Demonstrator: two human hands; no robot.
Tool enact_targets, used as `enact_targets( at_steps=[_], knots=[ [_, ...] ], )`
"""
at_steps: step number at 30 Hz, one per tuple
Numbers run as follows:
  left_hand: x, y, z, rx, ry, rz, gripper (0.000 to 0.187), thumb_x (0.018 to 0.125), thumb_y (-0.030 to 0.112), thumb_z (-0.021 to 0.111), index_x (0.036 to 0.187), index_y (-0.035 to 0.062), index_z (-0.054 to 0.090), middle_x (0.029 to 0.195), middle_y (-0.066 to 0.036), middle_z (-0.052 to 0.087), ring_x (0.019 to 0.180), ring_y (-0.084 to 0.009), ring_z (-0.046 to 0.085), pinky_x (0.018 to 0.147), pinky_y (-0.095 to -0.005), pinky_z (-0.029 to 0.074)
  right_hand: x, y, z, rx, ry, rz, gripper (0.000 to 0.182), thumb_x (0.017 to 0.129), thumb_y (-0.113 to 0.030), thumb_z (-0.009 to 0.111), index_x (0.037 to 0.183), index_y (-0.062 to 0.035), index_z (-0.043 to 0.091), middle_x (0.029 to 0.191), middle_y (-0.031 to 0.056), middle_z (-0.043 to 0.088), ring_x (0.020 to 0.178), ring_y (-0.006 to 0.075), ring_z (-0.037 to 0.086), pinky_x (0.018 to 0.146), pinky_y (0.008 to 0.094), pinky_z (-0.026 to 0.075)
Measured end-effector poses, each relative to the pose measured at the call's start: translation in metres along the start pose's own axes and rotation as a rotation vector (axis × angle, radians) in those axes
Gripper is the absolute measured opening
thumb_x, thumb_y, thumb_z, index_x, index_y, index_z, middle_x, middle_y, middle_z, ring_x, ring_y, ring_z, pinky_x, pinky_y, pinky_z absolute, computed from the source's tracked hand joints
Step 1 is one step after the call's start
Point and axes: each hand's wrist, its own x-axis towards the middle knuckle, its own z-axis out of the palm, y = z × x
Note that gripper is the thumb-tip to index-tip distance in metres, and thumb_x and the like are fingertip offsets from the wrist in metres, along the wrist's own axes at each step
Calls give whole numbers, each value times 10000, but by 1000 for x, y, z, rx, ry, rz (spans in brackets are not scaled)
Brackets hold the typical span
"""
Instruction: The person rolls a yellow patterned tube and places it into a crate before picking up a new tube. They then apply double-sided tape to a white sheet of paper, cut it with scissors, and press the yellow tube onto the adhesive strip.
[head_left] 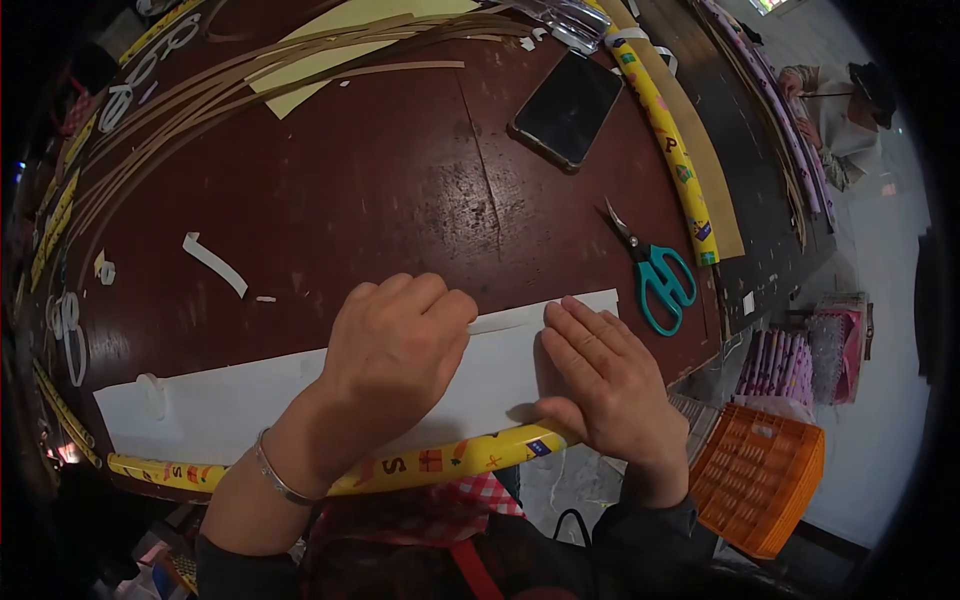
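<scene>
A long sheet of paper, white side up (pixel 250 405), lies along the near edge of the table. Its near edge curls up into a yellow patterned roll (pixel 430 462). My left hand (pixel 395 345) is closed over the middle of the sheet, knuckles up; what its fingers hold, if anything, is hidden. A thin pale line runs on the paper from it towards my right hand (pixel 600 375). That hand lies flat near the sheet's right end, fingers stretched out and thumb by the roll. Teal-handled scissors (pixel 660 287) lie beyond it on the table.
On the dark red table (pixel 340 190) are a phone (pixel 568 107), brown strips (pixel 250 85), yellow paper (pixel 310 75) and a white scrap (pixel 215 264). Another yellow roll (pixel 672 150) lies at the right. An orange basket (pixel 765 475) stands below right. Another person (pixel 840 115) is at far right.
</scene>
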Motion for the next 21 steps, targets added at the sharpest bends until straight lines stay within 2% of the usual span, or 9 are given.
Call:
enact_targets(
  at_steps=[5, 10, 21],
  knots=[
    [-2, -1, -1, -131, -8, -59, 80, 811, 28, 659, 854, 80, 617, 751, -43, 570, 688, -225, 591, 598, -353, 420, 1, -3, -3, -47, -18, 4, 572, 839, -448, 691, 1174, 13, 637, 1287, 209, 598, 1270, 365, 526, 1035, 552, 399],
    [-1, -4, 1, -152, 20, -75, 87, 807, 19, 653, 858, 77, 613, 741, -56, 579, 688, -243, 602, 592, -366, 427, 8, -9, 2, 2, -27, -65, 539, 854, -429, 686, 1163, 10, 641, 1282, 196, 605, 1268, 347, 531, 1028, 553, 398],
    [-2, -6, -5, -187, 14, -128, 112, 775, 9, 640, 862, 73, 608, 755, -62, 590, 709, -248, 615, 612, -378, 445, 12, -9, 3, 13, -45, -70, 537, 853, -427, 684, 1162, 11, 641, 1290, 193, 602, 1267, 342, 535, 1005, 552, 417]
  ],
)
